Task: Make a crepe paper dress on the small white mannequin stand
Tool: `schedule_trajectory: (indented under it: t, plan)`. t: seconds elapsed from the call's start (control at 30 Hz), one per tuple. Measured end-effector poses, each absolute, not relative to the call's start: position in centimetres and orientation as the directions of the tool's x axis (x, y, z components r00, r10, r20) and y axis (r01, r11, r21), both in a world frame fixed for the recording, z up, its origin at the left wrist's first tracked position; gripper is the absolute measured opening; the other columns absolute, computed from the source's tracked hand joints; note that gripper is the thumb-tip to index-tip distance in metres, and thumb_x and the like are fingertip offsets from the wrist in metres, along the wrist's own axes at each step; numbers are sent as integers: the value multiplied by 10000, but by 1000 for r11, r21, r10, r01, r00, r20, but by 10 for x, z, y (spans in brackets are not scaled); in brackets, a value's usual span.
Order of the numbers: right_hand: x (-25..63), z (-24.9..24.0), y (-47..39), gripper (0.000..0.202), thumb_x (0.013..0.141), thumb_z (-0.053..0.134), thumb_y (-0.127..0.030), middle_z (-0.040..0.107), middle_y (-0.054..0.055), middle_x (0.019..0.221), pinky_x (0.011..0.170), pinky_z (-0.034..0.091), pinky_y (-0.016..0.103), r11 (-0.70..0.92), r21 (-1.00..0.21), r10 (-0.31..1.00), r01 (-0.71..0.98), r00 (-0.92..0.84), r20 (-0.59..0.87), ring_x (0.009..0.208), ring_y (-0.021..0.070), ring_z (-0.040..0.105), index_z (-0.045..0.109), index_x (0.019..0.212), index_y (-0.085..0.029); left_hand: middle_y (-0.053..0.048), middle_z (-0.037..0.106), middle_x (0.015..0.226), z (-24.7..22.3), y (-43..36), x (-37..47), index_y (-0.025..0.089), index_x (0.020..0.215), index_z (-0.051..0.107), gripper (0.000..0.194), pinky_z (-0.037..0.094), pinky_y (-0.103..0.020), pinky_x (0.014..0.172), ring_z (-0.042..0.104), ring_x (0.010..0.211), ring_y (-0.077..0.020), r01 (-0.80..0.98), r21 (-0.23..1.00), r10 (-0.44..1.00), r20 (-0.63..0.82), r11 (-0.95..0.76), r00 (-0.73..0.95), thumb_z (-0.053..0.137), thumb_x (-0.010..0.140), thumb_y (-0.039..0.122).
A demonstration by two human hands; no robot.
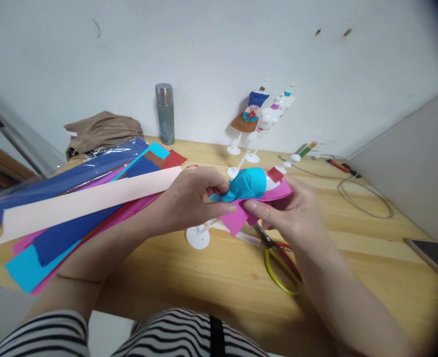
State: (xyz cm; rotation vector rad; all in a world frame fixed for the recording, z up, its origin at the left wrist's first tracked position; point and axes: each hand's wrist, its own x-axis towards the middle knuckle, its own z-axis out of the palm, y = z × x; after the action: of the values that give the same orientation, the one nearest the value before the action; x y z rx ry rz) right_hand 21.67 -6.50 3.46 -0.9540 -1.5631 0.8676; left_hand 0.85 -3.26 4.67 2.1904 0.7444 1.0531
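A small white mannequin (273,182) on a stand with a round base (198,237) is tilted sideways between my hands. Turquoise crepe paper (251,182) wraps its torso, and a red piece (275,174) is around its neck. My left hand (194,193) pinches the bunched turquoise paper at the waist, its thumb by the pink crepe paper (234,218). Behind the mannequin curl the fingers of my right hand (291,210), partly hidden, while its thumb presses the pink paper against the body. Yellow-and-red-handled scissors (281,277) lie on the table below my right hand.
Crepe paper strips in several colours (92,201) lie at left, partly under my left forearm. A flask (165,114) and dressed mannequins (254,111) stand near the wall. At right are a cable (341,191), a screwdriver (338,166) and a phone (432,258).
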Motion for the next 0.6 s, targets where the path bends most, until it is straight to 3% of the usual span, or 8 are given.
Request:
schedule_trajectory:
  t: [0.2,0.43,0.6]
  plan:
    - [212,37,-67,221,755,852,-287,720,31,775,607,565,352,436,-890,898,131,-130,421,696,205,677,638,770,-235,11,634,687,43,-37,11,171,704,599,133,440,-243,608,546,646,-105,247,693,707,520,-677,479,664,814,133]
    - [213,32,-65,236,735,866,-335,692,21,746,567,543,336,444,-879,896,170,-88,436,727,219,668,653,784,-247,-21,658,755,40,-38,10,167,785,617,162,464,-279,663,570,725,-142,365,323,483,670,-873,564,603,945,191]
    - [212,33,-67,214,768,841,-327,675,22,738,606,553,353,468,-865,883,181,-121,453,775,236,683,641,766,-250,-21,669,789,43,-39,9,172,831,609,183,481,-280,650,591,712,-139,308,445,538,632,-841,558,715,903,302]
